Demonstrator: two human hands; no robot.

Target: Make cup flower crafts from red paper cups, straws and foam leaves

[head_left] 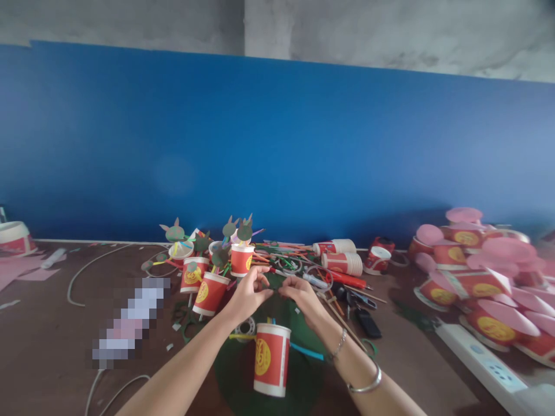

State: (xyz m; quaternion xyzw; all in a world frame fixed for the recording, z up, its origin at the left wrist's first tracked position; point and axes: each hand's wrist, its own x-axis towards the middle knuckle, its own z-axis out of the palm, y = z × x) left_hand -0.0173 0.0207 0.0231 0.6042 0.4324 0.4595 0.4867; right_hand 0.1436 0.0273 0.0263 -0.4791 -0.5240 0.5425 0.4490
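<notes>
Both hands are held close together above the middle of the table, their fingertips a small gap apart. My left hand (pixel 255 292) has its fingers curled toward the thumb, and my right hand (pixel 301 293) is pinched the same way. Something small and dark green shows between them, too small to make out. Below the hands a red and white paper cup (pixel 272 361) stands upright, with a yellow strip (pixel 240 336) out to its left and a blue strip (pixel 307 351) out to its right. Dark green paper (pixel 299 326) lies beneath.
Cups with green animal heads (pixel 211 293) stand at the left. Stacked cups (pixel 342 264), a red tool (pixel 348 281) and loose sticks lie behind and right. Many cups with pink discs (pixel 496 326) and a white power strip (pixel 481 361) are far right. A blue panel (pixel 277 144) rises behind.
</notes>
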